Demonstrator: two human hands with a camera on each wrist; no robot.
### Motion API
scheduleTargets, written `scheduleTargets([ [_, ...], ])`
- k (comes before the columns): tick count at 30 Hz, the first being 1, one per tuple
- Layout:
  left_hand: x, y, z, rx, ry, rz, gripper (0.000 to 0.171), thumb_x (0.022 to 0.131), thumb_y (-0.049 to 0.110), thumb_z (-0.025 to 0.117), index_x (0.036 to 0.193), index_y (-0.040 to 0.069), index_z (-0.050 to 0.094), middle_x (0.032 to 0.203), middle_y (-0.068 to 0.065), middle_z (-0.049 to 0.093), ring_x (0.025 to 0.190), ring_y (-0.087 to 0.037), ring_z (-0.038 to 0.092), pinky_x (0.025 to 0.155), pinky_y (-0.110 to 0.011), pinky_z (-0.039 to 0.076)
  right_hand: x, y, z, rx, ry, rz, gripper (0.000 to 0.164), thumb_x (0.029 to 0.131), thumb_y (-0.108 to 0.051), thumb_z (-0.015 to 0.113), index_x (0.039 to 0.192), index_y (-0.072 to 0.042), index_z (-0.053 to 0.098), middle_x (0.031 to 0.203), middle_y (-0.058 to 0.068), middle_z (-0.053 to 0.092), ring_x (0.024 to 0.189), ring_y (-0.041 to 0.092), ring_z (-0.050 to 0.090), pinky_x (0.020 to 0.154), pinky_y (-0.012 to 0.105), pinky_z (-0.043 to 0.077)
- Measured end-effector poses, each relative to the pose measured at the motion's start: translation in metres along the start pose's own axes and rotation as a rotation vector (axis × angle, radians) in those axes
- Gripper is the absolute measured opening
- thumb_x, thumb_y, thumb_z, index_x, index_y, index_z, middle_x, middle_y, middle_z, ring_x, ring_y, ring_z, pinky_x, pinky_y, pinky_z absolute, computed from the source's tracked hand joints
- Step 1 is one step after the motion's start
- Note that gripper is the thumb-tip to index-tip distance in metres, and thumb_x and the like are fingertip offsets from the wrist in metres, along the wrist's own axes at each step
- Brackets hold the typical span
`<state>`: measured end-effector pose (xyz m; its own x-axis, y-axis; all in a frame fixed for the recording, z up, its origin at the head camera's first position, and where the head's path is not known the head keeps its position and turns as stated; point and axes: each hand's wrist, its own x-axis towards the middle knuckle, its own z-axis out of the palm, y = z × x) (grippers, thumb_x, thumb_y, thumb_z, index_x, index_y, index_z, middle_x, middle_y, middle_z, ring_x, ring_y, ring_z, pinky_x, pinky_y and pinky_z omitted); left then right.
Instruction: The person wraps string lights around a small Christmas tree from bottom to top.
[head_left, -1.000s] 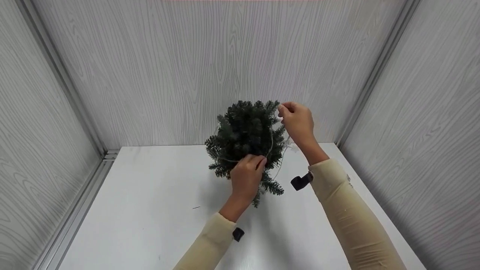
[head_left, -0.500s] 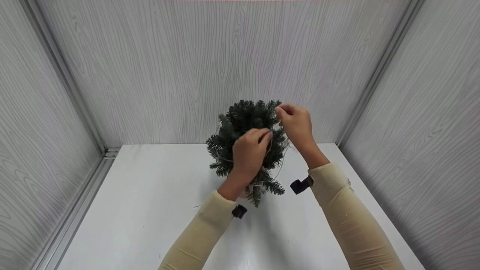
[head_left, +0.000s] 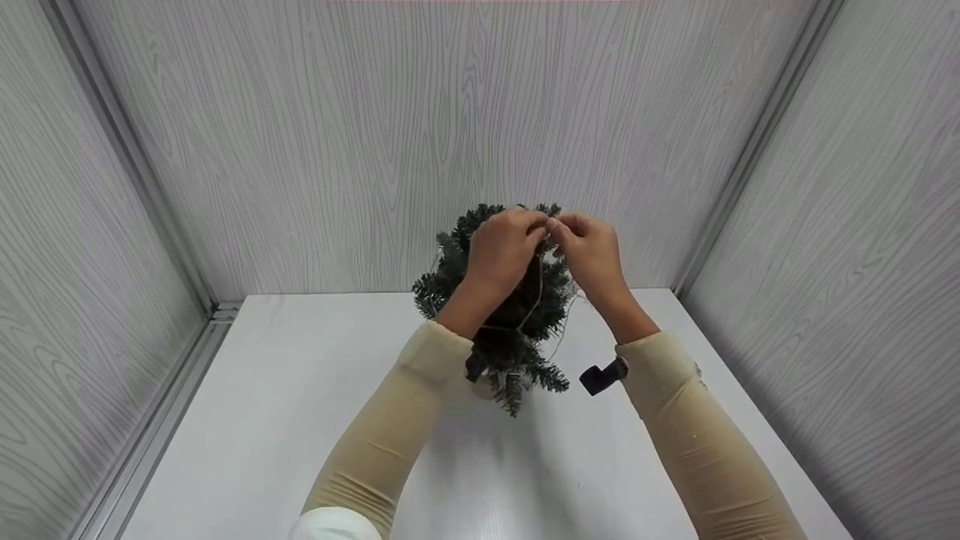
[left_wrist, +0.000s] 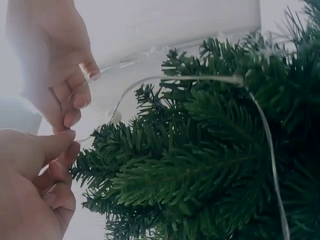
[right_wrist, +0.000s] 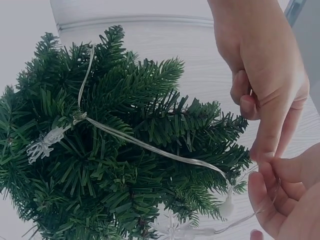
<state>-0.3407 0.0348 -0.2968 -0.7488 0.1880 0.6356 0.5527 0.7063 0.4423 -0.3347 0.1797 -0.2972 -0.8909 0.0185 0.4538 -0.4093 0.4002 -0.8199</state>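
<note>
A small artificial Christmas tree [head_left: 517, 307] stands at the back of the table, partly hidden by the left forearm. A clear fairy light string [right_wrist: 150, 147] drapes over its branches, with snowflake lights [right_wrist: 40, 147] and a pale rounded light [right_wrist: 227, 206]. At the tree's upper right, the fingertips of my left hand [head_left: 501, 244] meet those of my right hand [head_left: 592, 244]. Both pinch the light string's thin wire beside a branch tip. In the right wrist view the wire loops over the right fingers. The exact pinch point of the left hand is mostly hidden.
The white table [head_left: 315, 390] has grey wood-grain panels [head_left: 337, 150] behind it and on both sides. A tan base [head_left: 482, 388] shows beneath the lower branches. At the bottom edge, a white rounded shape [head_left: 335, 523] overlaps the left sleeve.
My left hand has risen from the tree's lower front, up along the wire, to meet the right hand at the upper right. The right hand has shifted only slightly.
</note>
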Motion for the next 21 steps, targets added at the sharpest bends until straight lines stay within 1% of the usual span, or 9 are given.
scheduleTargets([
  [2, 0.002, -0.001, 0.0, 0.009, 0.002, 0.015, 0.02, 0.101, 0.027, 0.064, 0.111, 0.017, 0.078, 0.106, -0.002, 0.075, 0.094, -0.019, 0.07, 0.081, -0.036, 0.057, -0.001, 0.001, -0.001, 0.023, -0.004, -0.015, 0.029, 0.102, -0.023, 0.063, 0.113, 0.002, 0.073, 0.102, 0.02, 0.072, 0.083, 0.025, 0.067, 0.077, 0.039, 0.056],
  [3, 0.003, -0.002, -0.001, 0.011, 0.005, 0.023, 0.02, 0.101, 0.027, 0.063, 0.109, 0.016, 0.078, 0.106, -0.002, 0.075, 0.094, -0.019, 0.071, 0.081, -0.036, 0.057, -0.002, 0.001, -0.001, 0.026, -0.005, -0.024, 0.029, 0.101, -0.022, 0.063, 0.113, 0.002, 0.073, 0.103, 0.02, 0.072, 0.084, 0.024, 0.067, 0.078, 0.039, 0.056],
  [7, 0.006, -0.007, -0.003, -0.004, -0.001, 0.056, 0.021, 0.102, 0.026, 0.062, 0.108, 0.014, 0.078, 0.106, -0.003, 0.075, 0.097, -0.019, 0.07, 0.085, -0.035, 0.056, -0.01, 0.002, -0.006, 0.0, 0.008, -0.042, 0.028, 0.1, -0.021, 0.065, 0.115, 0.001, 0.073, 0.102, 0.019, 0.073, 0.082, 0.015, 0.065, 0.075, 0.029, 0.054],
  [9, 0.007, -0.01, -0.005, -0.023, 0.001, 0.061, 0.021, 0.102, 0.025, 0.062, 0.108, 0.013, 0.078, 0.108, -0.003, 0.075, 0.1, -0.019, 0.07, 0.088, -0.035, 0.055, -0.015, 0.003, -0.008, -0.024, 0.009, -0.046, 0.027, 0.1, -0.021, 0.066, 0.115, 0.001, 0.073, 0.103, 0.017, 0.073, 0.085, 0.014, 0.066, 0.075, 0.025, 0.053],
  [11, 0.008, -0.014, -0.007, -0.053, 0.015, 0.056, 0.021, 0.102, 0.024, 0.063, 0.108, 0.012, 0.078, 0.11, -0.004, 0.075, 0.103, -0.019, 0.07, 0.09, -0.034, 0.055, -0.02, 0.003, -0.011, -0.049, 0.008, -0.05, 0.027, 0.099, -0.021, 0.067, 0.114, -0.001, 0.073, 0.104, 0.015, 0.073, 0.089, 0.015, 0.067, 0.077, 0.024, 0.053],
  [14, 0.01, -0.02, -0.01, -0.119, 0.036, 0.036, 0.021, 0.101, 0.024, 0.064, 0.109, 0.011, 0.077, 0.112, -0.004, 0.075, 0.104, -0.018, 0.07, 0.091, -0.033, 0.054, -0.026, 0.003, -0.012, -0.093, 0.012, -0.07, 0.024, 0.099, -0.021, 0.068, 0.112, -0.002, 0.074, 0.104, 0.013, 0.074, 0.094, 0.02, 0.067, 0.078, 0.026, 0.052],
  [18, 0.011, -0.028, -0.013, -0.225, 0.054, 0.001, 0.021, 0.1, 0.025, 0.065, 0.11, 0.011, 0.077, 0.111, -0.005, 0.075, 0.102, -0.017, 0.069, 0.088, -0.031, 0.054, -0.032, 0.001, -0.012, -0.124, 0.021, -0.078, 0.021, 0.097, -0.019, 0.069, 0.109, -0.002, 0.075, 0.102, 0.014, 0.074, 0.094, 0.022, 0.067, 0.076, 0.026, 0.051],
  [21, 0.013, -0.033, -0.013, -0.278, 0.065, -0.019, 0.021, 0.1, 0.026, 0.066, 0.109, 0.011, 0.078, 0.11, -0.004, 0.075, 0.101, -0.016, 0.069, 0.087, -0.031, 0.054, -0.035, -0.002, -0.01, -0.121, 0.014, -0.066, 0.021, 0.097, -0.017, 0.068, 0.111, -0.002, 0.074, 0.103, 0.013, 0.073, 0.093, 0.022, 0.067, 0.075, 0.026, 0.051],
])
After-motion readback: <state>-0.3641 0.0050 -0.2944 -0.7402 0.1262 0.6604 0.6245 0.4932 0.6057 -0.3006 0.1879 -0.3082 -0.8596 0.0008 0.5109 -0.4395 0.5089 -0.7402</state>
